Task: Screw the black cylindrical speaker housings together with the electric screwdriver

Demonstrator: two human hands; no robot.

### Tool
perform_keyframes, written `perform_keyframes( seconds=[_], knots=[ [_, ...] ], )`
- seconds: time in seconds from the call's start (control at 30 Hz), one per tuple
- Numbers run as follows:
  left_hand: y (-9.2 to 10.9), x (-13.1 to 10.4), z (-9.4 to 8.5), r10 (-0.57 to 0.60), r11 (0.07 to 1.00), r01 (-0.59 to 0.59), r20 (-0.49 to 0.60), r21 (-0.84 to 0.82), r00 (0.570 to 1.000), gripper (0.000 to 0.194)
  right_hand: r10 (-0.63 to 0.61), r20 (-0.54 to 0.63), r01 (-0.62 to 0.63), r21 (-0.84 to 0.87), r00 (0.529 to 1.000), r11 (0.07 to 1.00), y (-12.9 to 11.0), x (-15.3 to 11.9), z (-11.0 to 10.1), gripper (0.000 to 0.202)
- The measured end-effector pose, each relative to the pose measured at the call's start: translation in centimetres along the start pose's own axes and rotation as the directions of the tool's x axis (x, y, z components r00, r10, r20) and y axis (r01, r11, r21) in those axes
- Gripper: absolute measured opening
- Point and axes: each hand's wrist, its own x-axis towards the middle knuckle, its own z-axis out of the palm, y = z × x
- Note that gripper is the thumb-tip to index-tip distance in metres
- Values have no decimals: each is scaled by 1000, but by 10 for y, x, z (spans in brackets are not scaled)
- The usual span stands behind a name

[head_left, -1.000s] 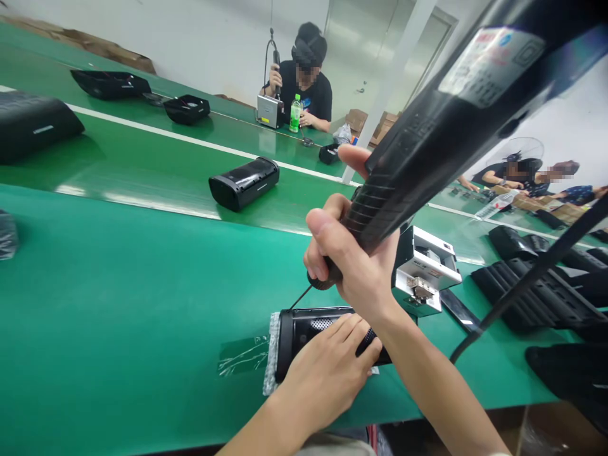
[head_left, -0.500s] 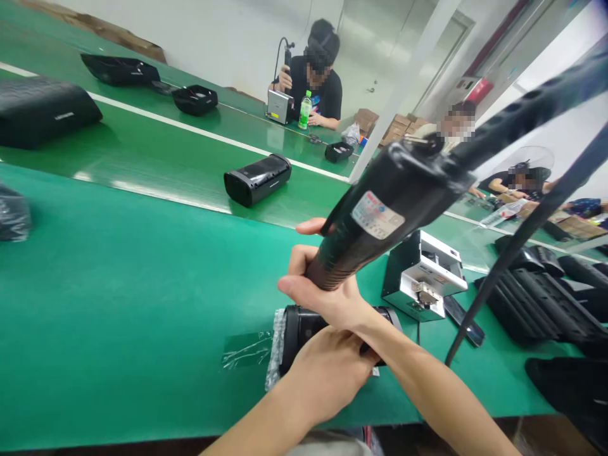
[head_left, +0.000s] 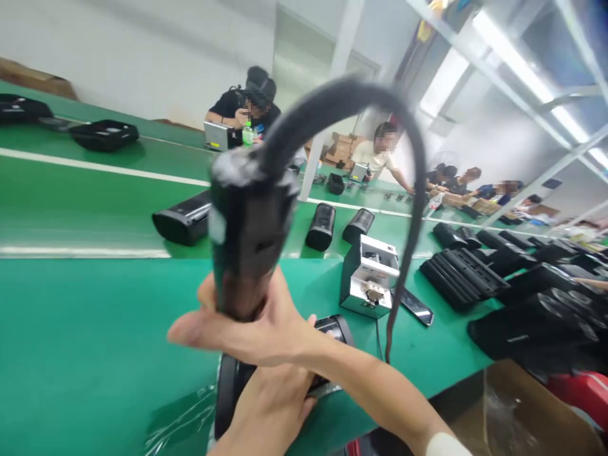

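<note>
You have two hands [head_left: 275, 392] here, one corded black tool [head_left: 249, 234], one black unit [head_left: 228, 387] under your palm, one silver-fronted box [head_left: 370, 282] on your bench, three black casings [head_left: 320, 227] behind it and leftward, and two black shells [head_left: 104, 135] far left.

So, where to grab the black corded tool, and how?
Lower barrel of the black tool, probably from the right, where the right hand holds it: the body narrows there, and the cord arching from the top would hamper a grasp from above.
</note>
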Motion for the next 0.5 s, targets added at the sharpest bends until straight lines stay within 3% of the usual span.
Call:
perform_keyframes(
  seconds=[0.07,0.1,0.13,0.2,0.23,0.3,0.37,0.5],
  knots=[
    [-3,3,-2,-63,998,60,66,34,996,86,-169,-139,177,53,976,983,-26,0,-18,55],
    [-5,5,-3,-72,996,68,83,54,994,88,-269,-231,291,68,935,954,-39,-3,-32,43],
    [-6,5,-4,-64,995,57,85,81,994,93,-384,-325,418,41,864,907,-52,-8,-50,31],
    [-12,3,-4,-27,989,19,50,146,998,102,-478,-488,504,-87,730,859,-70,-28,-90,19],
    [-16,2,-2,-3,984,-2,23,177,1000,105,-488,-534,494,-145,690,857,-75,-41,-112,23],
    [-26,-1,3,47,976,-42,-18,213,999,109,-466,-646,317,-342,605,885,-75,-69,-153,28],
    [-36,-2,9,85,970,-72,-46,232,995,111,-481,-685,248,-416,546,875,-68,-92,-186,34],
    [-51,0,13,116,964,-97,-65,247,991,109,-522,-690,204,-492,502,847,-51,-104,-218,36]
  ],
)
